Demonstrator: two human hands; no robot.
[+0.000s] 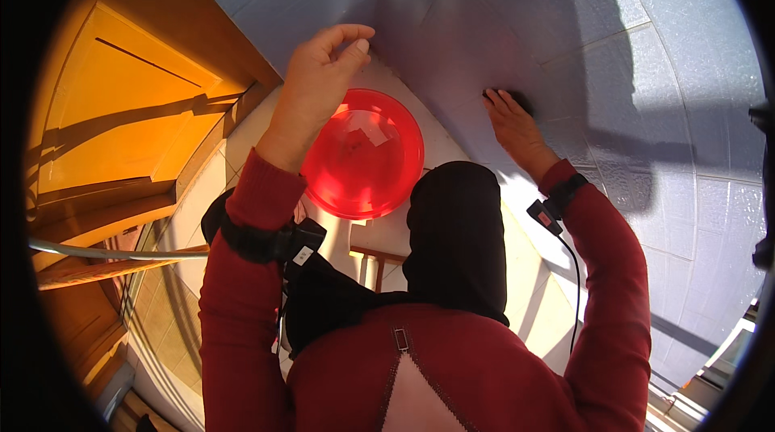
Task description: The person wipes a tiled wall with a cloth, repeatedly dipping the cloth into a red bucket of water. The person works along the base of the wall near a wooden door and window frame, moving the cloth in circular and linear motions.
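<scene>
My left hand (pixel 327 68) is raised above the rim of a red plastic basin (pixel 413 153), its fingers curled and a gap between thumb and forefinger. Nothing shows in it. The basin stands on the tiled floor in the corner and seems to hold some clear water. Against the grey-blue tiled wall (pixel 545 26) on the right, my right hand (pixel 514 129) presses a small dark object (pixel 520 101), mostly hidden under the fingers. What it is cannot be told. The wall tiles farther right look wet and shiny.
An orange wooden door or cabinet panel (pixel 127 81) stands at the left, with a pale pole (pixel 121 250) crossing below it. Between my black-trousered legs and the basin is part of a wooden-framed piece (pixel 380 255). A black cable (pixel 577 293) hangs by my right arm.
</scene>
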